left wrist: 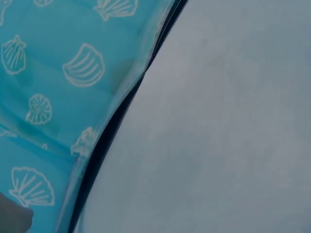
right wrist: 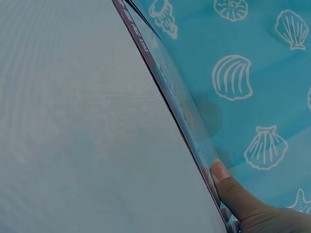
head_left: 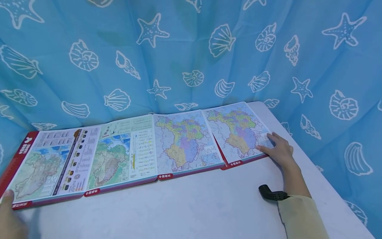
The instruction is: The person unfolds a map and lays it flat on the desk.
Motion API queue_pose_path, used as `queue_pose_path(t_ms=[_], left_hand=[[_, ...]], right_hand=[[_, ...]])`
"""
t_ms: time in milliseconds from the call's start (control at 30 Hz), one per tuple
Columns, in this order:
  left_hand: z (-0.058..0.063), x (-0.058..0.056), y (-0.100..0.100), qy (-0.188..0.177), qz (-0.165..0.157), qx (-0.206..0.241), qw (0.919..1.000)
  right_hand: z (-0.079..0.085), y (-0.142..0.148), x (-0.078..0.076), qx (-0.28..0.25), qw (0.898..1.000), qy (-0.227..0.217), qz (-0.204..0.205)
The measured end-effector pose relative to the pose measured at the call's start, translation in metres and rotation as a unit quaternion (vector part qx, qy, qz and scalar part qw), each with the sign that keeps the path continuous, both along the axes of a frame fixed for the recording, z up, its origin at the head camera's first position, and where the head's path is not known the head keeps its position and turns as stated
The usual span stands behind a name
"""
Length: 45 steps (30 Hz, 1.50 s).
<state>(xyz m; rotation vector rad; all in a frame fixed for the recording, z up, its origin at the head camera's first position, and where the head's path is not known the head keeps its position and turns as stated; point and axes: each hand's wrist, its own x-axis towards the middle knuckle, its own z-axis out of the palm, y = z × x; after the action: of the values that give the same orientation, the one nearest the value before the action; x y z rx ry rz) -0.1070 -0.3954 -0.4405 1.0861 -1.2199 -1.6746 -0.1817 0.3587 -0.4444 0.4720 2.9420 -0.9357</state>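
Note:
A row of glossy map sheets (head_left: pixel 119 156) stretches across the back of the table, overlapping at their edges. The leftmost map sheet (head_left: pixel 35 172) has a red strip along its outer end. My left hand (head_left: pixel 12 215), partly cut off by the frame, has its thumb at that sheet's near left corner; its other fingers are hidden. At the other end, my right hand (head_left: pixel 279 149) grips the outer edge of the rightmost map sheet (head_left: pixel 238 132), thumb on its near corner. In the right wrist view that thumb (right wrist: pixel 222 174) presses on the sheet's edge.
The white table (head_left: pixel 194 205) extends in front of the sheets. Behind it hangs a blue curtain (head_left: pixel 179 59) with white shell and starfish prints, close to the sheets' far edges. A black device (head_left: pixel 270 194) sits on my right wrist by the beige sleeve (head_left: pixel 301 215).

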Motion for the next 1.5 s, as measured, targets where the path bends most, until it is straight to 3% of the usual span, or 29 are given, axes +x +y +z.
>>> queue_pose_path(t_ms=[67,133,233,267,433,567,667,767,933,1000,1133,1267,1367,1500], left_hand=[[0.009,-0.004,0.009,-0.042,-0.03,0.023,0.9984],[0.017,-0.007,0.02,-0.072,-0.066,0.013,0.9951],[0.026,-0.012,0.035,-0.077,-0.111,-0.021,0.9906],[0.027,-0.014,0.038,-0.062,-0.123,-0.032,0.9899],[0.022,-0.023,0.047,-0.056,-0.182,-0.063,0.9798],[0.021,-0.032,0.057,-0.062,-0.218,-0.056,0.9724],[0.037,-0.033,0.077,-0.089,-0.247,-0.057,0.9631],[0.061,-0.029,0.101,-0.111,-0.277,-0.079,0.951],[0.053,-0.041,0.105,-0.085,-0.325,-0.093,0.9374],[0.047,-0.046,0.109,-0.078,-0.352,-0.099,0.9275],[0.064,-0.041,0.149,-0.075,-0.399,-0.142,0.9028],[0.074,-0.037,0.184,-0.107,-0.439,-0.211,0.8667],[0.077,-0.034,0.201,-0.12,-0.463,-0.24,0.8446],[0.075,-0.033,0.219,-0.106,-0.487,-0.252,0.8294]], right_hand=[[0.0,0.0,-0.001,-0.002,1.0,0.001,0.0],[0.0,-0.001,-0.001,-0.003,1.0,0.001,-0.001],[0.0,-0.001,0.0,-0.001,1.0,0.002,-0.001],[0.0,0.0,0.0,0.0,1.0,0.003,-0.002],[0.0,0.0,0.0,0.002,1.0,0.0,-0.002],[-0.001,0.001,0.001,0.001,1.0,-0.006,-0.003],[-0.001,0.001,0.003,0.001,1.0,-0.005,-0.002],[-0.001,0.0,0.004,0.002,1.0,-0.002,-0.001],[0.0,0.002,0.006,0.005,1.0,-0.006,-0.004],[0.0,0.003,0.007,0.007,1.0,-0.007,-0.005],[-0.001,0.006,0.008,0.011,1.0,-0.004,-0.005],[-0.002,0.006,0.011,0.014,1.0,-0.007,-0.008],[-0.001,0.005,0.011,0.016,1.0,-0.005,-0.008],[0.001,0.006,0.011,0.021,1.0,-0.002,-0.004]])
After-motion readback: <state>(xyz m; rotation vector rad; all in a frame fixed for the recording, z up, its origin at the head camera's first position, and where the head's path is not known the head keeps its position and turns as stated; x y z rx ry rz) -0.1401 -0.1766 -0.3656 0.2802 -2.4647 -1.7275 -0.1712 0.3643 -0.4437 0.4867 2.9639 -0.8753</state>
